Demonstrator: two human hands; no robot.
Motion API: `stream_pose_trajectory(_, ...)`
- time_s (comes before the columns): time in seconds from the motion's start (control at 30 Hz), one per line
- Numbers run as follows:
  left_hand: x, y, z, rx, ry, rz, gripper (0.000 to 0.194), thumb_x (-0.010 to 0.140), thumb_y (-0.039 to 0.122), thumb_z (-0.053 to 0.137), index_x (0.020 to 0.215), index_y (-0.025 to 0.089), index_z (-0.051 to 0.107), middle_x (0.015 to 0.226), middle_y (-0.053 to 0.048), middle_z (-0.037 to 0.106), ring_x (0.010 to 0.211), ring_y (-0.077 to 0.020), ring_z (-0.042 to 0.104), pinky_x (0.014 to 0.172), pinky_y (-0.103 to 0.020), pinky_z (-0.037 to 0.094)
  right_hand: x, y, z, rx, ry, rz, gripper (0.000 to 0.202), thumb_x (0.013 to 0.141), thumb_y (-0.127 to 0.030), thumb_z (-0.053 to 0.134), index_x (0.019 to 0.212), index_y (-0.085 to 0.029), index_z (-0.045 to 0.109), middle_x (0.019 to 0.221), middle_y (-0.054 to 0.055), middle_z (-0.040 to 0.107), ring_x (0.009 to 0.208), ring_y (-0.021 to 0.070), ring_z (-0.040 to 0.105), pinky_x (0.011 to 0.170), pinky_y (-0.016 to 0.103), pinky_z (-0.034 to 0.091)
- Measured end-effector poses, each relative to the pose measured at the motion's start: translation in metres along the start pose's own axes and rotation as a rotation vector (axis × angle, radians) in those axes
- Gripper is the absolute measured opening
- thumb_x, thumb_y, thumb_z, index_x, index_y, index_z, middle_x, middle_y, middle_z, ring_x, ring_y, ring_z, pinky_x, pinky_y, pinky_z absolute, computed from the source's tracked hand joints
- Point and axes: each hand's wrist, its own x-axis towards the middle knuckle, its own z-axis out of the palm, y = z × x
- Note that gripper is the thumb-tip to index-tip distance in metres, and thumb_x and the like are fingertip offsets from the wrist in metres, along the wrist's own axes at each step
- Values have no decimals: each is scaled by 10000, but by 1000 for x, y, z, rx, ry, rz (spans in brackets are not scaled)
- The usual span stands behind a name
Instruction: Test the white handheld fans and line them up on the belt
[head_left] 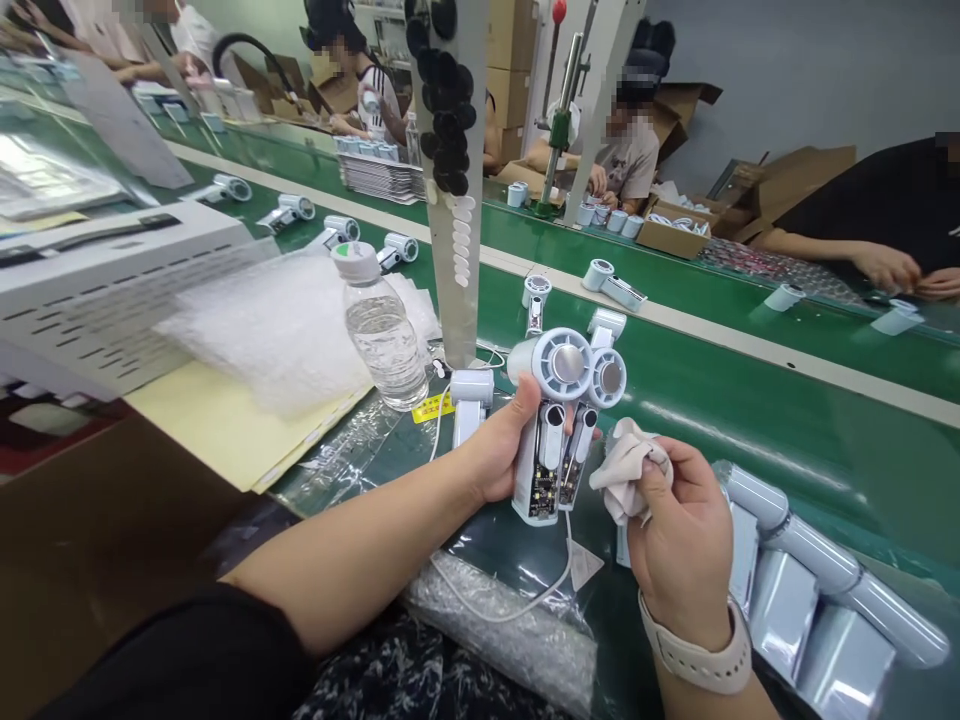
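Observation:
My left hand (504,445) is wrapped round a light-blue handheld fan (541,470) with a round grille and an exposed circuit board in its handle. A second fan (607,378), also with its board showing, stands close against it on the right; part of my left hand's fingers is hidden behind the two. In my right hand (679,530), a crumpled white cloth (630,468) is pinched between thumb and fingers, just right of the fans. Another fan (471,390) is left of my left hand. Several fan bodies (814,550) lie in a row beyond my right wrist.
A water bottle (384,335) and a metal post (454,250) stand beyond my left forearm. Bubble wrap (517,625) lies near my lap. More fans (615,285) rest on the green conveyor (720,375). People work across it.

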Motion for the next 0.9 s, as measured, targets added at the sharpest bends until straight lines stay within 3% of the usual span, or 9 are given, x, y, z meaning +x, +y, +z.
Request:
stream_pose_trajectory(0.2, -2, -6, 11, 233, 19, 164, 735, 571, 871, 681, 743, 157, 648, 689, -37, 639, 684, -170, 608, 664, -288, 482, -15, -13, 17, -152, 0, -165, 242, 821, -428, 757, 929, -227, 680, 888, 22, 683, 782, 183, 634, 694, 314, 512)
stream_pose_trajectory(0.3, -3, -10, 15, 367, -13, 192, 727, 579, 824, 728, 862, 154, 695, 738, -27, 640, 733, -170, 594, 717, -291, 474, -14, -21, 21, -169, -159, -98, 270, 821, -472, 748, 891, -215, 699, 813, 14, 685, 701, 173, 615, 611, 288, 500)
stream_pose_trajectory(0.4, -4, -7, 16, 439, -35, 216, 690, 579, 782, 765, 855, 152, 710, 775, -36, 659, 776, -185, 596, 770, -306, 473, -10, -25, 18, -93, -282, 3, 267, 851, -488, 727, 839, -222, 697, 697, -23, 635, 602, 136, 549, 539, 250, 455)
stream_pose_trajectory(0.5, -3, -3, 12, 480, -35, 230, 684, 559, 762, 792, 863, 153, 726, 810, -53, 688, 814, -214, 622, 798, -328, 485, -6, -23, 11, -64, -350, 60, 277, 866, -504, 711, 834, -229, 700, 707, -18, 637, 615, 138, 549, 550, 253, 454)
stream_pose_trajectory(0.6, 0, 1, 6, 464, 32, 287, 677, 576, 785, 766, 836, 161, 729, 820, -62, 705, 833, -225, 648, 806, -327, 502, -6, -14, 7, -120, -338, 71, 268, 849, -490, 726, 846, -222, 704, 736, 2, 662, 686, 172, 598, 615, 292, 496)
stream_pose_trajectory(0.67, 0, 6, 2, 400, 78, 316, 712, 586, 824, 724, 855, 165, 730, 826, -71, 719, 859, -242, 675, 808, -329, 521, -7, -6, 6, -176, -314, 120, 246, 868, -459, 697, 943, -226, 722, 838, 31, 719, 782, 209, 656, 717, 352, 545)
stream_pose_trajectory(0.73, -2, 15, -1, 327, 112, 333, 754, 583, 844, 707, 931, 175, 730, 835, -75, 729, 877, -261, 695, 794, -337, 541, -9, 3, 7, -237, -352, 151, 276, 863, -383, 680, 1097, -244, 724, 1117, 76, 744, 1031, 272, 680, 949, 479, 527)
stream_pose_trajectory(0.83, -10, 29, -3, 300, 82, 305, 725, 577, 785, 755, 968, 175, 727, 842, -80, 731, 869, -279, 698, 771, -357, 552, -13, 10, 11, -271, -435, 75, 484, 815, -254, 681, 1297, -294, 656, 1469, 67, 579, 1400, 316, 476, 1201, 588, 291)
stream_pose_trajectory(0.9, -16, 36, -2, 362, -7, 232, 612, 589, 677, 816, 915, 166, 732, 822, -70, 723, 838, -260, 690, 777, -351, 543, -15, 8, 11, -155, -484, 32, 627, 820, -246, 694, 1423, -335, 547, 1554, 48, 495, 1469, 300, 399, 1214, 583, 286)
